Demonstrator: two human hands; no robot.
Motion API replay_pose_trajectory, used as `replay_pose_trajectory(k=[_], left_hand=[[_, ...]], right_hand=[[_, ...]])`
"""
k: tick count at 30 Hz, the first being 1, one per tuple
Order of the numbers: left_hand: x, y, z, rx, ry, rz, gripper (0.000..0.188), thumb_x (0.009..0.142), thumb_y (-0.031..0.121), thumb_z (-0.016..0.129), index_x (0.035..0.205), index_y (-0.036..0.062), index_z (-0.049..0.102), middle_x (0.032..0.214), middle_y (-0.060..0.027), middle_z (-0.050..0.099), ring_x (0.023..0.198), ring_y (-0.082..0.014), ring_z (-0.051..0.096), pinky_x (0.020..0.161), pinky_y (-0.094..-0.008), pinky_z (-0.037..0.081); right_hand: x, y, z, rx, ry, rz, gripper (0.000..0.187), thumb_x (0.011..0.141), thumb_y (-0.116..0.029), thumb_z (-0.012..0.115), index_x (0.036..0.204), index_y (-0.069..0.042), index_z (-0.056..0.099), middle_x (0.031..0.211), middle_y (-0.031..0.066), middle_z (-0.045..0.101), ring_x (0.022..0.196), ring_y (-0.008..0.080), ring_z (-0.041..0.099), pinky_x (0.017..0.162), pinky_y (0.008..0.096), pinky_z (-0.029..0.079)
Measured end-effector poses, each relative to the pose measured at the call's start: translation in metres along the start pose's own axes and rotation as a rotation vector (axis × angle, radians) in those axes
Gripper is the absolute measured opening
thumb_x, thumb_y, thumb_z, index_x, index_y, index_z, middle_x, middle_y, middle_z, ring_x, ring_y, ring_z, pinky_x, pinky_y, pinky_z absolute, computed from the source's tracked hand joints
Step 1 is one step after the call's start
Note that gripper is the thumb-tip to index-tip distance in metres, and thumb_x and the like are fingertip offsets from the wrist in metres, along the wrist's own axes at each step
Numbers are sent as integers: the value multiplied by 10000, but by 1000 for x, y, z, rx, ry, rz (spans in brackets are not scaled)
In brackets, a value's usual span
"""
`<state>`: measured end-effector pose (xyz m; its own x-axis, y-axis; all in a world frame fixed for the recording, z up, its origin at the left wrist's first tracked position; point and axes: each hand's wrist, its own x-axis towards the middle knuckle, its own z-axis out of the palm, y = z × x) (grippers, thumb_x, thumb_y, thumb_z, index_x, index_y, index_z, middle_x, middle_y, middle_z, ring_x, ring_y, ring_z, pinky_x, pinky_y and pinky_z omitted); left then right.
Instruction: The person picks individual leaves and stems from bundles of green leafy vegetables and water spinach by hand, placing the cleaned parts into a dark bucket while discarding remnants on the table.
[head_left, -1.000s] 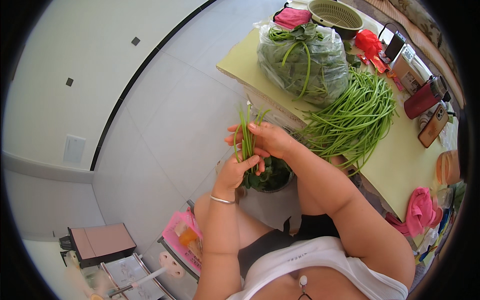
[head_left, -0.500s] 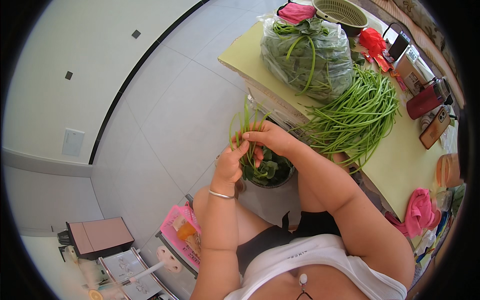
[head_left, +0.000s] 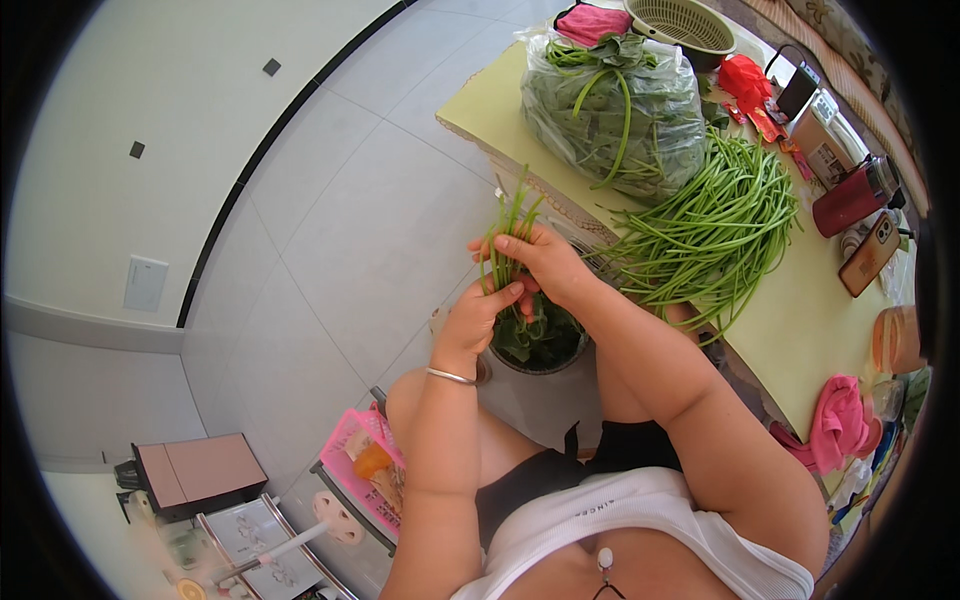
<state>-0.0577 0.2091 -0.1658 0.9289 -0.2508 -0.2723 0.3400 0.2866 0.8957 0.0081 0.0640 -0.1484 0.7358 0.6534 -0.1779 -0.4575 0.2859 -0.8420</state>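
**Bunch of green stems [head_left: 500, 268] held beside a pale-yellow table [head_left: 790, 350]**

Taken from the bunch, the table stretches from one to four o'clock; grey floor tiles [head_left: 320, 240] spread at nine, and a pale wall [head_left: 200, 110] rises at ten. Two hands share one bunch, its stems overlapping too much to count: the left hand [head_left: 468, 318] pinches it lower down, thumb against fingers; the right hand [head_left: 548, 262] pinches higher, thumb pressed on the stems, some fingertips hidden. One round container [head_left: 545, 372] of dark leaves [head_left: 535, 342] stands just below, at five. On the table: one heap of long stems [head_left: 715, 235] at three, one stuffed plastic bag [head_left: 620, 130] at one, one colander [head_left: 682, 28] beyond it, one red flask [head_left: 845, 208] and one phone [head_left: 870, 256] near three. One pink basket [head_left: 350, 440] sits at seven.
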Motion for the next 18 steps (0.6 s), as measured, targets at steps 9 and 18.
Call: replay_pose_trajectory(k=[9, 18], left_hand=[[7, 1, -14, -270, 52, 98, 200, 922, 203, 568, 851, 16, 554, 706, -83, 525, 705, -264, 552, 677, -353, 455], [-1, 10, -38, -579, 235, 209, 193, 951, 199, 525, 863, 29, 544, 1005, -207, 625, 949, -331, 602, 844, -434, 491]], right_hand=[[7, 11, -12, 37, 38, -20, 346, 962, -305, 507, 1110, 2, 568, 869, 110, 648, 723, 175, 624, 672, 302, 504], [0, 12, 2, -598, 116, -184, 225, 825, -208, 666, 787, 10, 630, 711, 38, 614, 667, 115, 544, 615, 287, 446]])
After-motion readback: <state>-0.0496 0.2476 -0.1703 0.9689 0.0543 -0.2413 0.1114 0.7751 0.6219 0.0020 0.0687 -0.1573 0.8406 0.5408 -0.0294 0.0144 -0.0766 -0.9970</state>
